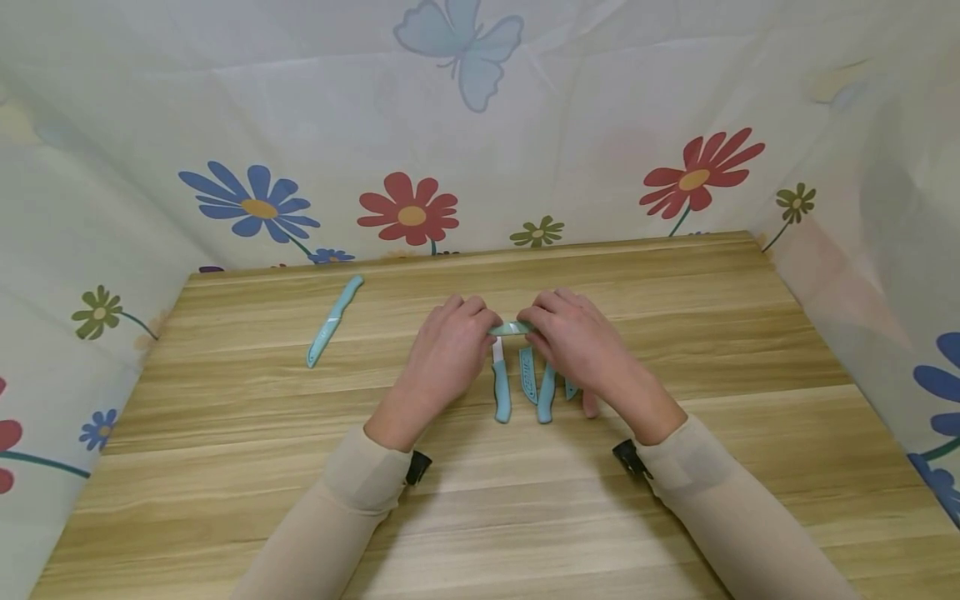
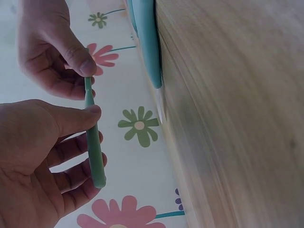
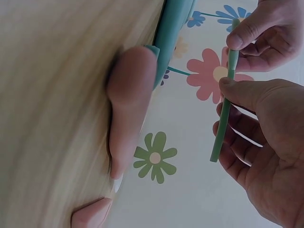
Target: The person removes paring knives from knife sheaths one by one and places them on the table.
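A slim green knife in its sheath (image 1: 513,328) is held level above the table between both hands. My left hand (image 1: 450,350) pinches the thicker handle end, thumb on one side and fingers on the other. The straight sheath end is gripped by my right hand (image 1: 576,340); in the right wrist view the green sheath (image 3: 221,133) lies between thumb and fingers. Below the hands lie a blue knife (image 1: 502,392) with bare white blade, a blue sheath (image 1: 528,375) and another blue knife (image 1: 546,398), its blade hidden by the right hand.
A sheathed blue knife (image 1: 334,322) lies apart at the left. Partly under the right hand are another blue sheath (image 1: 572,390) and a pink-handled knife (image 1: 590,406). The right wrist view also shows a pink sheath (image 3: 92,214). A flowered curtain (image 1: 585,158) borders the wooden table (image 1: 225,467).
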`<state>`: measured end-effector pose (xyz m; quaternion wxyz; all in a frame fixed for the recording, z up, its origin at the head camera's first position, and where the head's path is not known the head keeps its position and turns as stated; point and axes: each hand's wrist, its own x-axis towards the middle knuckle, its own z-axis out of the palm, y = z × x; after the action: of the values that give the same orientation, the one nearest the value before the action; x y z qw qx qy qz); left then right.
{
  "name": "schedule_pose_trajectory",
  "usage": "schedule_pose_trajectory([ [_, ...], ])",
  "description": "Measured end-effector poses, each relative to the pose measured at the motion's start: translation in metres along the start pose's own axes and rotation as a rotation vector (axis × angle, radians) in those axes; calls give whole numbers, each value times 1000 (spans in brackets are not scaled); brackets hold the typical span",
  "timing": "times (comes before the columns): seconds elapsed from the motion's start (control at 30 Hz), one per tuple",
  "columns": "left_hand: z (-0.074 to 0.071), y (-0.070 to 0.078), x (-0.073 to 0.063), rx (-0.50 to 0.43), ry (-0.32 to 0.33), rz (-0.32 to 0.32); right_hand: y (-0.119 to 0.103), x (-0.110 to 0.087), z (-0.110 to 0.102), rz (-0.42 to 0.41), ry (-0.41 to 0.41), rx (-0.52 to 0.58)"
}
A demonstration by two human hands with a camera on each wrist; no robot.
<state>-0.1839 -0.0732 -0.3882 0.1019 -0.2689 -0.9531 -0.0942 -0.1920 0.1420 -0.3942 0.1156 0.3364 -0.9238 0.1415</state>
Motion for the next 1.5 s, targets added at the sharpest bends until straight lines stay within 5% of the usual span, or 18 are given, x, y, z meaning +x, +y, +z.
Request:
schedule_pose_trajectory([
  [1.5,-1,-2,-2,-1,15,1,0,-1,-3,18,-22,23],
])
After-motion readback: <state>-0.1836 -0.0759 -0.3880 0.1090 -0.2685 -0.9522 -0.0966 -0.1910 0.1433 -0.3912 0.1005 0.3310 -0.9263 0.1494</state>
